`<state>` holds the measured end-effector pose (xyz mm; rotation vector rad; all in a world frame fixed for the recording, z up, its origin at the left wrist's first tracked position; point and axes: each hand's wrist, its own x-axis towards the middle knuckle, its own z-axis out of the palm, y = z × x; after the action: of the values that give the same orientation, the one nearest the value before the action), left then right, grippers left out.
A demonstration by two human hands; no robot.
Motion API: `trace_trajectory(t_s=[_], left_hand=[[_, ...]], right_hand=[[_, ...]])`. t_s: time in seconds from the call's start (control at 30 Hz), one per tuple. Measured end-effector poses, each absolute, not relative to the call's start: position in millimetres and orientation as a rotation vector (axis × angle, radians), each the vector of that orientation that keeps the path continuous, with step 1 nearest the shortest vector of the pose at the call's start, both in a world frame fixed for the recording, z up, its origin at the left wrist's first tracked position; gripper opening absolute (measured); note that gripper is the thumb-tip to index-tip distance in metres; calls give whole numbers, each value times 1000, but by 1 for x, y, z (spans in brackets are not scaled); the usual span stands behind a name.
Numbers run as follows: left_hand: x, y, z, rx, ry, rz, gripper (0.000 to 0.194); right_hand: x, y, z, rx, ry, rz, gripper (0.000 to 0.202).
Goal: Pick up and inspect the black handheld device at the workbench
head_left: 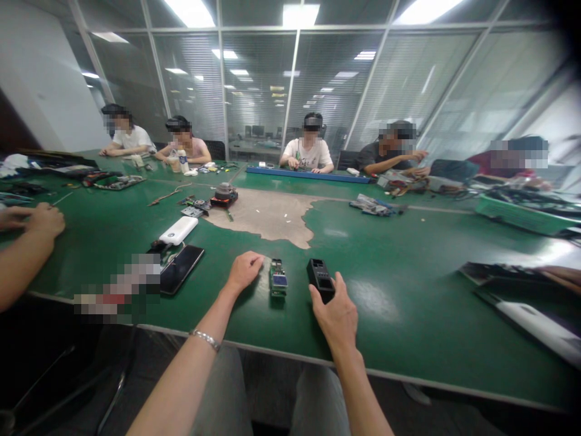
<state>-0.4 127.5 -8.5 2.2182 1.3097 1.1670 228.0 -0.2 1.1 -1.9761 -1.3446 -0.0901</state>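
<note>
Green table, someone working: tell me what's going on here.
The person's right hand holds a black case by its near end. The left hand is curled near a small circuit board with a screen, which lies untouched on the green table between the hands. Other people sit across.

Your right hand (338,312) hides the near end of the black housing (318,278), can't tell if your curled left hand (245,269) grips anything, markings on the circuit board (278,280) are too small to read, and the right edge crops the green basket (521,218) and blurred white casing (538,322).
</note>
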Motion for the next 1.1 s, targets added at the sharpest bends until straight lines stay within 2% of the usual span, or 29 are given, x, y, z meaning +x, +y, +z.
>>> trace_trajectory(t_s=[0.13, 0.3, 0.63, 1.1], left_hand=[[0, 127, -7, 2220, 1313, 1159, 28], [0, 127, -8, 2209, 1314, 1179, 28], [-1, 126, -7, 2202, 1303, 1171, 28], [-3, 127, -8, 2182, 1332, 1158, 28]], right_hand=[[229, 3, -3, -1929, -1346, -181, 80], [227, 4, 1, -1904, -1326, -118, 71], [181, -1, 44, -1611, -1312, 2, 71], [131, 10, 47, -1914, -1483, -85, 70]])
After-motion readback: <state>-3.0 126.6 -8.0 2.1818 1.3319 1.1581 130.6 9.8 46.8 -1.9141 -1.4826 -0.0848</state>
